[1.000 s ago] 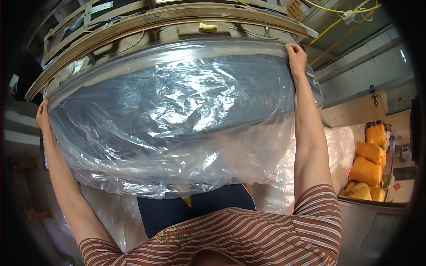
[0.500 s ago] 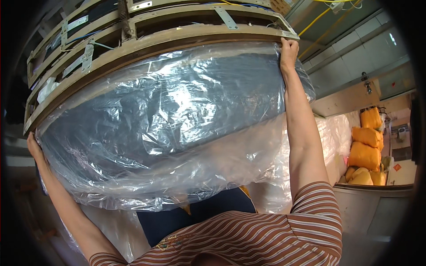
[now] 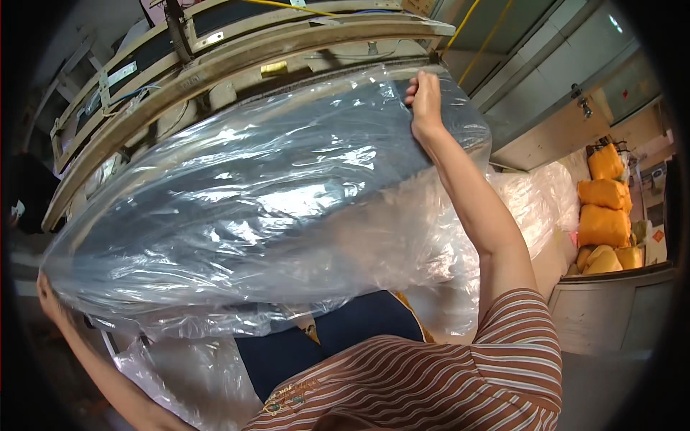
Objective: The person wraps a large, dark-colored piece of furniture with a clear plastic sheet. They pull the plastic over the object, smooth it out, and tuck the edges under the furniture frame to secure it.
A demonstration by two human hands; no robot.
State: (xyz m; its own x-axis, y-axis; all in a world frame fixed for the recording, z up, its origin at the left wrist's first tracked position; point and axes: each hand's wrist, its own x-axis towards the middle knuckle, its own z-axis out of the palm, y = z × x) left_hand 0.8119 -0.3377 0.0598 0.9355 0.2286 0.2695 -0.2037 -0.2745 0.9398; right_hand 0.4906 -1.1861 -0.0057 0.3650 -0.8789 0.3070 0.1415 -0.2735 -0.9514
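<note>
A wide clear plastic sheet (image 3: 287, 208), shiny and wrinkled, stretches between my hands in front of my body. At far left, my left hand (image 3: 50, 298) is closed on its gathered left edge. My right hand (image 3: 425, 100) is raised at the upper right, its fingers curled on the sheet's far edge. Under the sheet shows a dark flat surface with a pale rim. Just beyond both hands is a long beige bar (image 3: 287, 49), part of a frame with metal brackets; neither hand touches it.
More crumpled clear plastic (image 3: 535, 197) lies to the right and hangs beside my legs. Orange bundles (image 3: 604, 224) are stacked at far right, near a grey cabinet (image 3: 607, 312). Yellow cables (image 3: 463, 27) hang at the upper right. A coil spring (image 3: 175, 25) stands on the frame.
Both hands have come away from the ends of the beige bar, the left moving nearer to me and the right inward. The sheet has come with them, and a gap shows beneath the bar.
</note>
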